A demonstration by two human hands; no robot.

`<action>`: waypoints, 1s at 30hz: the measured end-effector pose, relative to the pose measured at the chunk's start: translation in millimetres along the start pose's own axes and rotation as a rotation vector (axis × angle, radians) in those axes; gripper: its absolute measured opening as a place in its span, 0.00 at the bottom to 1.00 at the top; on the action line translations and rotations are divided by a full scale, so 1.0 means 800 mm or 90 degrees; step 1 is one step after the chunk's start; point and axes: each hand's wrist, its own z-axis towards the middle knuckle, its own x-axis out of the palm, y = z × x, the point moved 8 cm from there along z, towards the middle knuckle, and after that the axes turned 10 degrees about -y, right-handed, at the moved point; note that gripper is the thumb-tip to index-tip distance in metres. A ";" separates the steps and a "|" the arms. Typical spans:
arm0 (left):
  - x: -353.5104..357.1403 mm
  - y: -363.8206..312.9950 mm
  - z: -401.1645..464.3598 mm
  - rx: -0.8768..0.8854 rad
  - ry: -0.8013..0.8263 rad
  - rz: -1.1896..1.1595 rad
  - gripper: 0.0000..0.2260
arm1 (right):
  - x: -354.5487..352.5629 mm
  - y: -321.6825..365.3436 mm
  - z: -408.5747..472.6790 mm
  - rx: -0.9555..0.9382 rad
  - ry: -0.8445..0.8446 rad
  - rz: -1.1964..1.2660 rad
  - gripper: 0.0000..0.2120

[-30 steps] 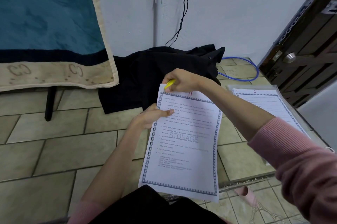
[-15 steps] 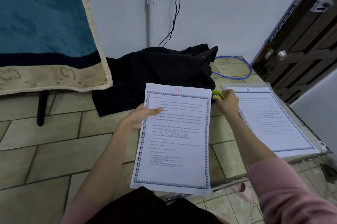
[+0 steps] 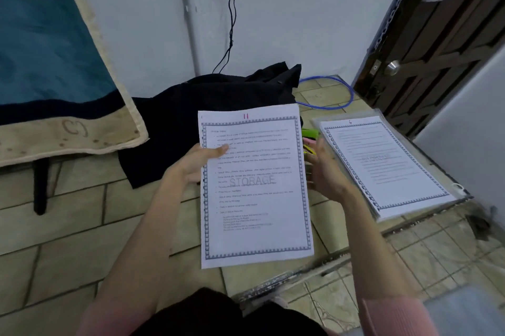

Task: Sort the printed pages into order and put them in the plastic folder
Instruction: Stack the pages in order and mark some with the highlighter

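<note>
Up in front of the person, the left hand (image 3: 196,163) is gripping a printed page (image 3: 257,188) by its left edge, thumb lying across the text, so the sheet is hanging upright above the tiled floor (image 3: 68,240); a red "11" is showing at its top and a grey "STORAGE" watermark across its middle. Just beside the page's right edge, the right hand (image 3: 325,174) is hovering with fingers relaxed and spread, holding nothing. Beyond those fingers, some yellow and green markers (image 3: 310,137) are lying on the floor. To the right, the plastic folder (image 3: 382,166) is resting flat on the floor with a bordered sheet marked "6" on top. Behind the page, a black garment (image 3: 207,117) is lying crumpled against the wall, near a blue cable (image 3: 345,97).
</note>
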 end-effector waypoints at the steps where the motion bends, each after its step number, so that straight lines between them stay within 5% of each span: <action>1: 0.009 -0.007 0.004 0.001 -0.004 -0.009 0.16 | 0.001 0.001 -0.017 0.005 0.065 -0.048 0.27; 3: 0.036 -0.019 0.014 -0.005 -0.009 -0.010 0.15 | -0.018 0.010 -0.035 -0.031 0.068 -0.138 0.15; 6: 0.104 -0.029 0.029 -0.015 0.005 -0.033 0.15 | -0.092 0.034 -0.032 -0.095 -0.108 -0.170 0.09; 10: 0.215 -0.021 0.036 -0.011 0.056 0.024 0.16 | -0.214 0.057 -0.031 -0.127 -0.338 -0.220 0.20; 14: 0.307 0.023 0.056 -0.043 0.076 0.104 0.17 | -0.311 0.060 -0.017 -0.147 -0.419 -0.356 0.22; 19: 0.356 0.042 0.103 0.008 -0.025 0.172 0.16 | -0.356 0.049 0.012 -0.127 -0.442 -0.409 0.20; 24: 0.347 0.039 0.108 0.108 -0.172 0.459 0.04 | -0.364 0.003 0.060 0.027 -0.350 -0.514 0.25; 28: 0.346 0.043 0.114 0.106 -0.206 0.496 0.07 | -0.363 -0.012 0.080 0.072 -0.342 -0.565 0.34; 30: 0.346 0.049 0.122 0.057 -0.201 0.467 0.19 | -0.358 -0.014 0.086 0.088 -0.340 -0.525 0.33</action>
